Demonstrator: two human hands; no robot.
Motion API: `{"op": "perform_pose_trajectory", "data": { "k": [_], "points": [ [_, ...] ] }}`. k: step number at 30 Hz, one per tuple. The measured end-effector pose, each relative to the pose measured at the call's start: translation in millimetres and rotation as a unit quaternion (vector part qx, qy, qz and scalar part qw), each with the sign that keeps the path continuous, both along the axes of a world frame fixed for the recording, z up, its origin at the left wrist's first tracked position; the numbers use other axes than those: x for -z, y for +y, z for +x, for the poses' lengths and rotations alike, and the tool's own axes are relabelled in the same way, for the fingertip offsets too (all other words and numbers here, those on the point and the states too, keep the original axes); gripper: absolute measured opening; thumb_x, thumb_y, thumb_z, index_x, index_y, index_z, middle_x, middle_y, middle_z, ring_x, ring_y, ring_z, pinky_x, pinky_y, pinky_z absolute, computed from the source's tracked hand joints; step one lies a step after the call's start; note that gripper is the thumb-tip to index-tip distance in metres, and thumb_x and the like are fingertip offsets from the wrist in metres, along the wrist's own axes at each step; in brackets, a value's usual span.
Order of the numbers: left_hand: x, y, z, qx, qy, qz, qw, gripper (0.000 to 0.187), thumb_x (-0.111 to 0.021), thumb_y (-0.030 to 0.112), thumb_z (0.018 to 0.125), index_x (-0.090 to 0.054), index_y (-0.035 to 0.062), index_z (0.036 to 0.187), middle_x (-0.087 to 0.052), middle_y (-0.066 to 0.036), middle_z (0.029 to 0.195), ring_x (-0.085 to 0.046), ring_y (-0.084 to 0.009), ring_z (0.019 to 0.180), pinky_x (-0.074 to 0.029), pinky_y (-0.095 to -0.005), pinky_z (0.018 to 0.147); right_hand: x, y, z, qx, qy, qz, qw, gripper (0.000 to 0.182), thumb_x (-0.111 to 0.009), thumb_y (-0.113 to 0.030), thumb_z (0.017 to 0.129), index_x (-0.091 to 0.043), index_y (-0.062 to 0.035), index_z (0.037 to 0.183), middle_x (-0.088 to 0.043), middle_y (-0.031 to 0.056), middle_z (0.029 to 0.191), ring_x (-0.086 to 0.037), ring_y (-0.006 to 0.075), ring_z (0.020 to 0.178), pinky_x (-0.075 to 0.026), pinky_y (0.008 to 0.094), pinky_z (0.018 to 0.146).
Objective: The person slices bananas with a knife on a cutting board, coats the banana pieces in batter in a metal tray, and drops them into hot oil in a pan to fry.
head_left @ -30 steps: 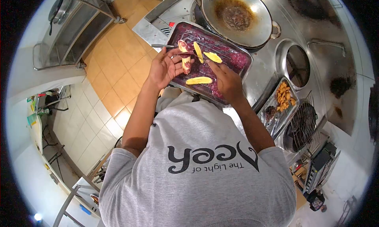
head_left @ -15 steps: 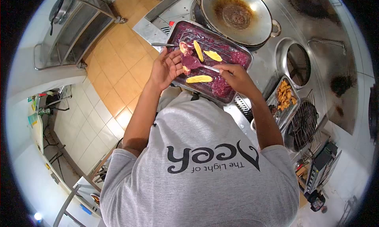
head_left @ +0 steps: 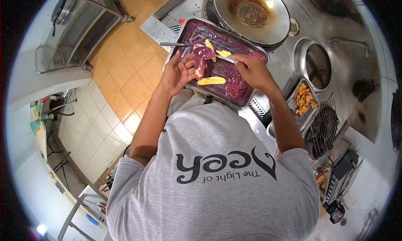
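Observation:
My right hand [head_left: 254, 71] grips a metal spoon [head_left: 225, 58], its bowl loaded with purple mash on the far end of a yellow, banana-like slice [head_left: 199, 72]. Purple smears cover most of this slice. Palm up, with fingers slightly curled and apart, my left hand [head_left: 181, 73] supports the slice across its fingertips, which it partly hides. Beneath both hands is a metal tray [head_left: 179, 36] with purple mash [head_left: 237, 86] along its right side. Other yellow slices [head_left: 212, 81] lie in the tray. A second utensil's handle [head_left: 169, 44] sticks out over the left rim.
A large wok [head_left: 251, 14] sits on the stove beyond the tray. To the right are a round metal burner ring [head_left: 298, 67], a tray of orange-brown fried pieces [head_left: 303, 98] and a wire rack [head_left: 328, 123]. A metal shelf rack [head_left: 90, 29] stands at far left.
My right hand has moved up and right a little with the spoon, whose mash-covered bowl has shifted toward the slice's far end. More purple now coats the slice. My left hand barely moves.

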State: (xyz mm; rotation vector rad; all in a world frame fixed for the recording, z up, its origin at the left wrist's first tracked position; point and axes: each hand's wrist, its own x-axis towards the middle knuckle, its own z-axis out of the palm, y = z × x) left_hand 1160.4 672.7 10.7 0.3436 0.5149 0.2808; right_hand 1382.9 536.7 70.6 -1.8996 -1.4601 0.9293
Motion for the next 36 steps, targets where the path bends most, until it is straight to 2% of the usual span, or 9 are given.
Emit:
{"op": "perform_pose_trajectory", "data": {
  "k": [2,8,11,14,18,19,25,28,36],
  "points": [
    [-5.3,-1.8,0.8,-0.009,0.014,-0.002,1.0,0.056,-0.03,0.045,0.098,-0.046,-0.0021,0.123,-0.059,-0.017,0.118,-0.061,-0.0283,0.104,-0.049,-0.0384,0.092,-3.5,3.9,1.1,-0.026,0.015,0.03,0.999,0.026,-0.051,-0.012,0.084,-0.066,-0.0065,0.106,-0.065,0.0203,0.084,-0.064,0.0317,0.069,-0.05,0.0406,0.064],
    [3.5,-1.6,-4.6,-0.008,0.033,0.018,0.999,0.054,-0.031,0.043,0.098,-0.045,-0.0022,0.125,-0.058,-0.018,0.12,-0.061,-0.0293,0.106,-0.049,-0.0387,0.092,-16.4,4.5,4.4,0.035,-0.037,-0.01,0.999,0.027,-0.05,-0.01,0.085,-0.065,-0.0054,0.108,-0.065,0.0201,0.088,-0.065,0.0311,0.075,-0.05,0.0396,0.068],
    [11.7,-1.0,-8.1,-0.002,0.061,0.039,0.997,0.054,-0.032,0.042,0.098,-0.044,-0.0028,0.126,-0.058,-0.018,0.12,-0.06,-0.0306,0.107,-0.049,-0.0391,0.092,14.2,-3.5,7.4,0.024,0.008,0.121,0.992,0.027,-0.051,-0.006,0.091,-0.062,-0.003,0.115,-0.065,0.0133,0.083,-0.056,0.0132,0.067,-0.045,0.0306,0.063],
    [11.1,-3.8,-9.8,0.0,0.042,0.012,0.999,0.054,-0.032,0.041,0.098,-0.044,-0.0033,0.126,-0.058,-0.018,0.12,-0.059,-0.0324,0.108,-0.05,-0.0394,0.091,10.6,-1.7,-12.4,0.046,0.034,0.108,0.993,0.028,-0.05,-0.006,0.092,-0.059,-0.0035,0.118,-0.064,0.0135,0.083,-0.056,0.0122,0.068,-0.045,0.0305,0.064],
    [0.8,-2.9,-9.8,-0.001,-0.012,-0.047,0.999,0.055,-0.029,0.04,0.099,-0.042,-0.0033,0.13,-0.053,-0.02,0.126,-0.055,-0.0342,0.113,-0.049,-0.0406,0.091,36.9,0.4,-22.4,0.007,-0.03,0.204,0.978,0.038,-0.045,0.0,0.088,-0.055,-0.0039,0.124,-0.055,0.0141,0.082,-0.054,0.024,0.072,-0.044,0.0333,0.068],
    [-1.1,-2.4,-10.4,-0.001,-0.024,-0.054,0.998,0.056,-0.028,0.04,0.099,-0.04,-0.0032,0.132,-0.051,-0.02,0.129,-0.053,-0.0345,0.116,-0.049,-0.0412,0.091,39.5,-2.5,-24.0,0.006,-0.036,0.158,0.987,0.043,-0.043,0.003,0.085,-0.054,-0.0056,0.126,-0.052,0.0144,0.085,-0.052,0.029,0.074,-0.043,0.0347,0.071],
    [9.3,1.8,-16.8,0.036,-0.119,-0.04,0.991,0.044,-0.036,0.03,0.099,-0.039,-0.0004,0.13,-0.056,-0.024,0.119,-0.06,-0.028,0.102,-0.052,-0.0337,0.085,72.6,-8.3,-20.9,-0.048,-0.174,0.218,0.959,0.049,-0.053,-0.004,0.08,-0.058,-0.0177,0.126,-0.046,0.0076,0.074,-0.049,0.0248,0.072,-0.04,0.0358,0.065],
    [8.4,-4.9,-21.7,-0.036,-0.099,-0.053,0.993,0.034,-0.046,0.017,0.097,-0.045,-0.0017,0.125,-0.056,-0.021,0.12,-0.06,-0.0263,0.105,-0.054,-0.0296,0.082,75.0,-9.0,-19.2,-0.036,-0.182,0.231,0.955,0.047,-0.053,-0.006,0.08,-0.06,-0.0201,0.125,-0.046,0.0067,0.074,-0.048,0.0236,0.072,-0.039,0.0352,0.066],
    [-8.2,-7.8,-19.3,0.015,-0.02,0.056,0.998,0.041,-0.055,0.005,0.091,-0.042,-0.0009,0.129,-0.055,-0.012,0.124,-0.061,-0.0205,0.102,-0.055,-0.0235,0.078,70.7,0.4,-18.6,-0.057,-0.192,0.25,0.947,0.047,-0.055,-0.006,0.079,-0.061,-0.0212,0.123,-0.044,0.0066,0.075,-0.046,0.0232,0.072,-0.039,0.0338,0.066]
  ]
}}
